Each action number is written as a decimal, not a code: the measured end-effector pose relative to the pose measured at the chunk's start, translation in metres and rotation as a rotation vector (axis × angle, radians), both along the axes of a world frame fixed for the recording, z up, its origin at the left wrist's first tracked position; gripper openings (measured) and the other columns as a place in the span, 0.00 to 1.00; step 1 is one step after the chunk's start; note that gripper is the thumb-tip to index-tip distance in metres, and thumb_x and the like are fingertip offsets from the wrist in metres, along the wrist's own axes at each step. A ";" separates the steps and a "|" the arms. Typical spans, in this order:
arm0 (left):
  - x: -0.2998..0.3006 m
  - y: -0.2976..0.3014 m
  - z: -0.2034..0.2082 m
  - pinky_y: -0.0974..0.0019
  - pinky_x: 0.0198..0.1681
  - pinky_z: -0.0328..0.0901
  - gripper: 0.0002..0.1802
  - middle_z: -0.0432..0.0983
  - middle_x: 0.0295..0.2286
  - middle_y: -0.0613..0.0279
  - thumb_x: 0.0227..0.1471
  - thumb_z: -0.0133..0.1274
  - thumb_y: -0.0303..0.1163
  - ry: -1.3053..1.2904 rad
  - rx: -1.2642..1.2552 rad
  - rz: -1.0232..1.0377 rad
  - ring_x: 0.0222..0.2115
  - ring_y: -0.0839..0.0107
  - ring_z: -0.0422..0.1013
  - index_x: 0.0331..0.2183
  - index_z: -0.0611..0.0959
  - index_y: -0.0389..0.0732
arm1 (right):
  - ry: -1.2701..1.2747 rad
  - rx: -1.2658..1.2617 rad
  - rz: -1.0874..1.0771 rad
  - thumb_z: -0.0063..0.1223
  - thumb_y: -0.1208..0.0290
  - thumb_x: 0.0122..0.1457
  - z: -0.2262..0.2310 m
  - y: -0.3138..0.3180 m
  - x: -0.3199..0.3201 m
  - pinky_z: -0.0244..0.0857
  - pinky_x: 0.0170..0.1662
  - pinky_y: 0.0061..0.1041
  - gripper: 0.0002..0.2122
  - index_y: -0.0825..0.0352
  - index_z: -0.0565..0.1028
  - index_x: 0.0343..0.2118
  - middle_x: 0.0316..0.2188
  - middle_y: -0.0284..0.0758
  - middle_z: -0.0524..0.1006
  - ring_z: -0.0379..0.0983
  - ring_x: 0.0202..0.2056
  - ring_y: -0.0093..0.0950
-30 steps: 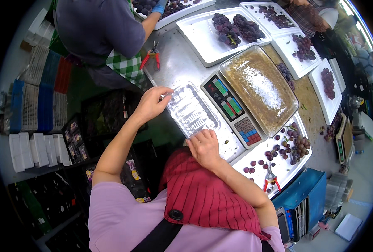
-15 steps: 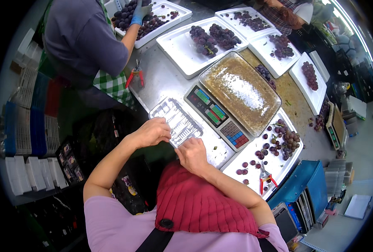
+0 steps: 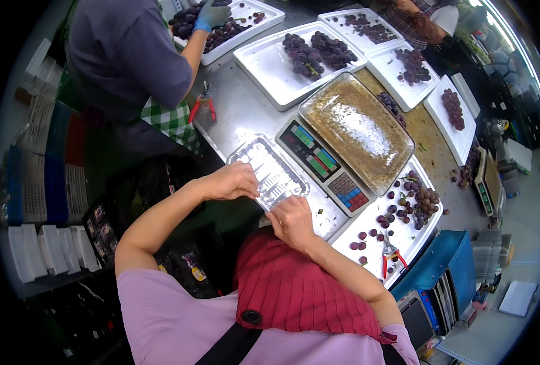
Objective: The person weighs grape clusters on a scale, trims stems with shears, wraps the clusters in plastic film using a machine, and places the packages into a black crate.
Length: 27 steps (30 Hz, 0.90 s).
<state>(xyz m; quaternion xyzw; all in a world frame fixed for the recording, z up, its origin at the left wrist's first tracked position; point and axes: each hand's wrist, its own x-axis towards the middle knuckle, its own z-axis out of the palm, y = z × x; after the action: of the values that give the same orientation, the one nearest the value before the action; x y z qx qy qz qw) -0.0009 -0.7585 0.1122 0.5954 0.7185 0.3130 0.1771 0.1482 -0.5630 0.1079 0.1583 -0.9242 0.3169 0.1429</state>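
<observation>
A clear plastic punnet (image 3: pixel 270 172) lies on the metal table edge in front of me, tilted a little in view. At its near left side my left hand (image 3: pixel 236 181) is closed, its fingertips pinching the rim. My right hand (image 3: pixel 292 220) holds the near right corner of the same punnet, fingers curled over and thumb beneath. Nothing lies inside the punnet that I can make out. Right behind it stands a scale (image 3: pixel 325 167) with lit green displays, a keypad and a worn metal pan (image 3: pixel 358 137).
White trays of grapes (image 3: pixel 282 94) surround the scale. Another tray (image 3: pixel 352 234) at right holds loose grapes (image 3: pixel 425 204) and red-handled snips (image 3: pixel 393 256). More red snips (image 3: pixel 203 106) lie at left, beside a co-worker (image 3: pixel 130 55) with a gloved hand (image 3: pixel 211 15). Blue binders (image 3: pixel 443 267) stand at right.
The whole view has shifted slightly, so the table and scale sit farther right. Both hands stay on the punnet's near rim, with only a slight shift.
</observation>
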 end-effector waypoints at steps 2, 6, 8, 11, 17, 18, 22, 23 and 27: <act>0.000 -0.003 -0.004 0.63 0.41 0.63 0.07 0.76 0.29 0.70 0.41 0.62 0.31 -0.019 0.036 0.007 0.36 0.66 0.69 0.29 0.85 0.44 | -0.023 -0.005 0.012 0.59 0.71 0.47 -0.002 -0.001 0.001 0.56 0.36 0.30 0.04 0.63 0.76 0.20 0.22 0.32 0.73 0.67 0.30 0.31; -0.004 -0.003 -0.006 0.62 0.40 0.62 0.05 0.74 0.26 0.66 0.44 0.59 0.33 -0.067 0.023 -0.024 0.34 0.64 0.69 0.26 0.85 0.44 | -0.038 -0.002 0.010 0.59 0.71 0.47 -0.001 -0.002 0.000 0.56 0.36 0.29 0.04 0.63 0.76 0.20 0.22 0.30 0.73 0.66 0.29 0.29; -0.005 -0.001 -0.006 0.61 0.40 0.62 0.05 0.74 0.26 0.65 0.43 0.59 0.32 -0.067 0.006 -0.037 0.34 0.63 0.69 0.26 0.84 0.44 | -0.041 -0.004 0.022 0.60 0.72 0.47 0.002 -0.002 -0.001 0.56 0.36 0.29 0.04 0.63 0.77 0.20 0.22 0.30 0.73 0.66 0.29 0.29; -0.008 0.003 -0.003 0.61 0.41 0.61 0.04 0.75 0.25 0.66 0.43 0.59 0.32 -0.073 -0.020 -0.057 0.34 0.64 0.69 0.25 0.84 0.43 | -0.036 0.005 0.026 0.62 0.71 0.46 0.005 -0.001 -0.006 0.57 0.34 0.30 0.04 0.64 0.79 0.25 0.21 0.31 0.74 0.67 0.27 0.30; -0.009 0.004 -0.002 0.63 0.43 0.60 0.04 0.75 0.25 0.69 0.43 0.59 0.31 -0.100 -0.085 -0.052 0.34 0.68 0.69 0.25 0.84 0.42 | -0.025 -0.023 0.021 0.61 0.74 0.46 -0.003 -0.010 -0.010 0.57 0.31 0.29 0.03 0.64 0.78 0.23 0.19 0.31 0.72 0.67 0.25 0.30; -0.009 0.004 -0.002 0.63 0.43 0.60 0.04 0.75 0.24 0.69 0.43 0.59 0.31 -0.114 -0.072 -0.047 0.34 0.68 0.69 0.25 0.84 0.42 | -0.032 -0.012 0.020 0.61 0.74 0.46 -0.002 -0.010 -0.010 0.57 0.31 0.29 0.03 0.64 0.77 0.22 0.19 0.31 0.71 0.67 0.25 0.30; -0.007 0.003 -0.004 0.62 0.42 0.60 0.04 0.75 0.24 0.69 0.43 0.59 0.31 -0.142 -0.051 -0.025 0.34 0.67 0.69 0.25 0.84 0.42 | -0.042 0.005 0.032 0.60 0.75 0.46 -0.003 -0.011 -0.011 0.57 0.30 0.29 0.02 0.64 0.77 0.22 0.18 0.32 0.71 0.67 0.24 0.31; -0.007 0.003 -0.004 0.62 0.42 0.60 0.04 0.75 0.24 0.69 0.43 0.59 0.31 -0.143 -0.052 -0.021 0.34 0.67 0.69 0.25 0.84 0.42 | -0.042 0.004 0.037 0.60 0.76 0.46 -0.003 -0.011 -0.011 0.58 0.30 0.29 0.02 0.64 0.77 0.22 0.18 0.32 0.71 0.67 0.24 0.31; -0.007 0.004 -0.004 0.62 0.41 0.61 0.04 0.75 0.25 0.68 0.43 0.59 0.31 -0.136 -0.059 -0.019 0.34 0.66 0.69 0.25 0.84 0.42 | -0.052 -0.029 0.018 0.60 0.75 0.47 -0.004 -0.010 -0.011 0.59 0.31 0.30 0.03 0.65 0.77 0.22 0.18 0.33 0.71 0.68 0.25 0.32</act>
<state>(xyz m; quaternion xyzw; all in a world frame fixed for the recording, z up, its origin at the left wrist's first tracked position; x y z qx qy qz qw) -0.0077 -0.7543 0.1085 0.5740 0.7081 0.3297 0.2459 0.1371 -0.5734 0.1043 0.1560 -0.9214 0.3357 0.1181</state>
